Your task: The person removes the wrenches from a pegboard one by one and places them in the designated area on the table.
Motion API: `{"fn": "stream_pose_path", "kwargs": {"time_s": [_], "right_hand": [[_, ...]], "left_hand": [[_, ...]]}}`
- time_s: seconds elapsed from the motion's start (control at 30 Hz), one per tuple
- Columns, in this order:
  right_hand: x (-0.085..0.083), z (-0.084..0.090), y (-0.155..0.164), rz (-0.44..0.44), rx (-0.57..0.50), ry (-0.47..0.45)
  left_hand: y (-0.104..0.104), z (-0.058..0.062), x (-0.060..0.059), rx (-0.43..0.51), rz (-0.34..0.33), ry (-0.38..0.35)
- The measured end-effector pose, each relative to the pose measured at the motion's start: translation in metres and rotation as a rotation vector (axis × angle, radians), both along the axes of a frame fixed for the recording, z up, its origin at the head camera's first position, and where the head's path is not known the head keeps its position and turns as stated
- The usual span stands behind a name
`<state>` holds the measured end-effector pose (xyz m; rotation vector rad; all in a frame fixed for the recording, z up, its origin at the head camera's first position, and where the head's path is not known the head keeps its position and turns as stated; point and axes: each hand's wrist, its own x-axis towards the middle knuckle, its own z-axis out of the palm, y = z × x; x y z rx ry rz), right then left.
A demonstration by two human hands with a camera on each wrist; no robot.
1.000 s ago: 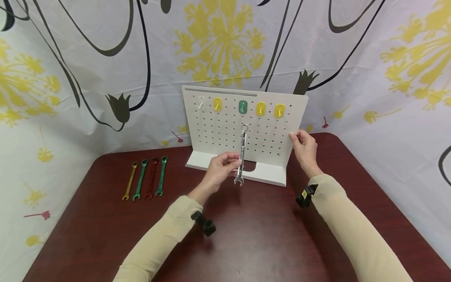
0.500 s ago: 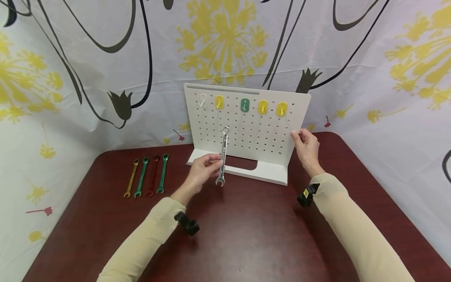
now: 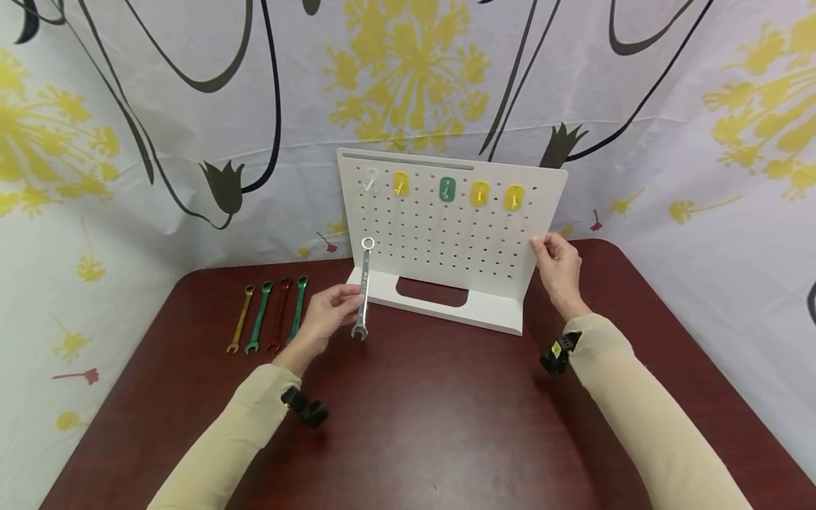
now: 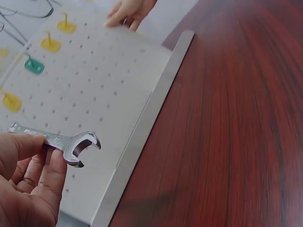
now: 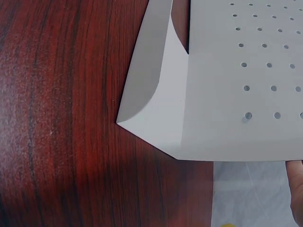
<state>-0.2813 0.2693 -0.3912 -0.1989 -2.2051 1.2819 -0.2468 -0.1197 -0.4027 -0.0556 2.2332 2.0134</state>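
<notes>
My left hand [image 3: 327, 315] pinches a silver combination wrench [image 3: 364, 290] between thumb and fingers, its ring end up and its open end down. In the left wrist view the wrench's open jaw [image 4: 80, 147] points away from the fingers. The wrench is in front of the left part of a white pegboard [image 3: 440, 241]. My right hand [image 3: 557, 270] grips the pegboard's right edge; only a bit of that hand [image 5: 297, 189] shows in the right wrist view. A white hook [image 3: 370, 181], a green hook [image 3: 448, 189] and several yellow hooks [image 3: 479, 193] line the board's upper part.
On the left of the dark red table [image 3: 408, 411] lie a yellow wrench [image 3: 241, 319], a green wrench [image 3: 258, 317], a red wrench [image 3: 279, 315] and another green wrench [image 3: 298, 306], side by side. A patterned cloth [image 3: 293, 142] hangs behind the board.
My left hand has moved left with the silver wrench, from mid-board to the board's left side. The right hand keeps its grip on the board's edge. The view has shifted slightly.
</notes>
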Motion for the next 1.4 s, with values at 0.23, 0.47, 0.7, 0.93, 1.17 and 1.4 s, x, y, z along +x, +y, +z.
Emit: {"fn": "stream_pose_path", "kwargs": {"time_s": [0.23,0.47,0.7,0.93,1.17,1.4], "right_hand": [[0.0,-0.001,0.0,-0.011,0.003,-0.011],[-0.001,0.0,0.001,-0.016,0.016,-0.006],[0.0,0.0,0.001,-0.019,0.013,-0.006],[0.0,0.0,0.001,-0.018,0.017,-0.008],[-0.001,0.0,0.001,-0.029,0.03,-0.023],[-0.001,0.001,0.0,-0.025,0.029,-0.022]], "left_hand": [[-0.029,-0.006,0.001,-0.067,0.036,-0.015],[-0.055,-0.01,0.002,-0.104,0.058,-0.01],[-0.078,-0.01,0.003,-0.132,0.091,-0.025],[-0.103,-0.01,0.002,-0.114,0.13,-0.058],[-0.126,-0.013,0.001,-0.185,0.173,-0.058],[-0.147,-0.021,0.001,-0.275,0.234,-0.051]]}}
